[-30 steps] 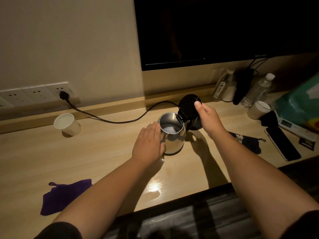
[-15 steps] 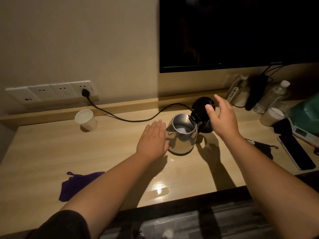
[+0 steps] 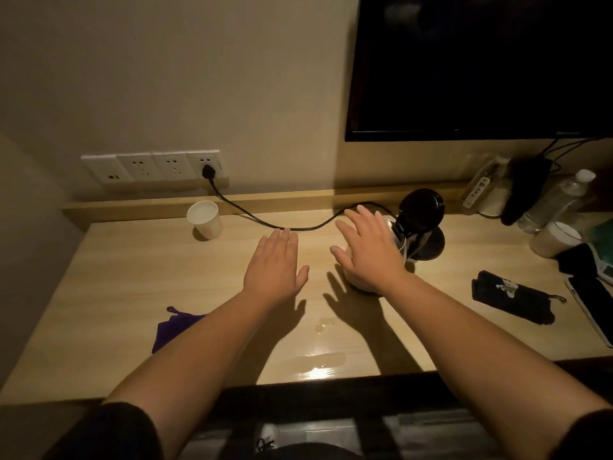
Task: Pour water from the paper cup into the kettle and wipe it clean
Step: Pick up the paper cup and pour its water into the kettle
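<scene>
A steel kettle stands on the wooden desk, its black lid hinged up and open. My right hand hovers flat over the kettle's body with fingers spread, hiding most of it and holding nothing. My left hand floats open and empty above the desk, just left of the kettle. A white paper cup stands upright at the back left, near the wall ledge. A purple cloth lies near the front left, partly hidden by my left forearm.
The kettle's black base sits behind it, its cord running to a wall socket. A water puddle shines near the front edge. A black pouch, phone, bottles and another cup crowd the right. A dark screen hangs above.
My right hand let go of the lid and moved left over the kettle body. My left hand drew away from the kettle's side to the left. The view shifted leftward.
</scene>
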